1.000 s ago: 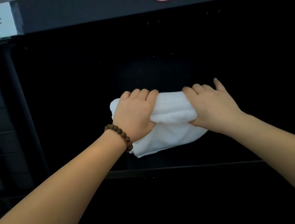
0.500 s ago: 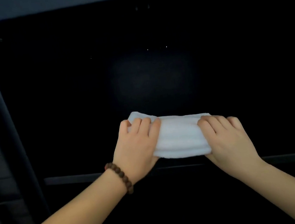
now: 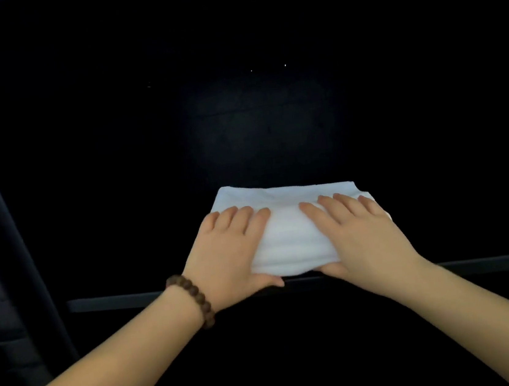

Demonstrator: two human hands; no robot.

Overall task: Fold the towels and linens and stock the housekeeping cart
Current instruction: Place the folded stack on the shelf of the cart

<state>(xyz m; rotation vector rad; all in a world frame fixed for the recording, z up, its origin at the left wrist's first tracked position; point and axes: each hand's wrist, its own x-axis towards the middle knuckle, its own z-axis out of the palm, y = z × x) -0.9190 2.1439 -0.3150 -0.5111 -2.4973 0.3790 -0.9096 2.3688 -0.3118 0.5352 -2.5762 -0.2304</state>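
Observation:
A folded white towel lies in the dark compartment of the housekeeping cart, its front edge at the shelf's front rail. My left hand lies on the towel's left side, fingers stretched flat over the top and thumb tucked under the front edge. My right hand holds the right side the same way, thumb beneath. A brown bead bracelet circles my left wrist.
The cart's interior is black and deep, with a dim back wall behind the towel. A dark upright post frames the compartment on the left. Below the rail, the space is dark.
Both hands carried the towel down and forward into the compartment and set it on the shelf. My fingers went from curled around the bundle to flat on top.

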